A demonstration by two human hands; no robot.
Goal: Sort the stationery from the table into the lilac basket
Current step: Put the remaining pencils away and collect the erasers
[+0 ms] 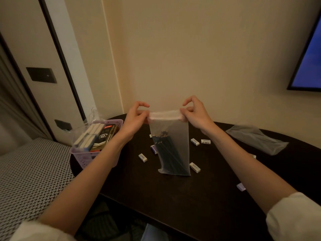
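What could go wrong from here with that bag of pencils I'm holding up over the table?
Both the left hand and right hand pinch only the top strip of the frosted bag, so the pencils could slip out or tear it if the grip shifts. The bag's bottom hangs among loose erasers; swinging it toward the lilac basket might knock one off the table. The basket already looks crowded.

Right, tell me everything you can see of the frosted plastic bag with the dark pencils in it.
The frosted translucent plastic bag is tall and narrow, with a whitish strip along its top edge. It hangs upright above the dark wooden table, its bottom edge close to the surface; contact is unclear. A bundle of dark pencils leans diagonally inside. The left hand pinches the top left corner, the right hand the top right.
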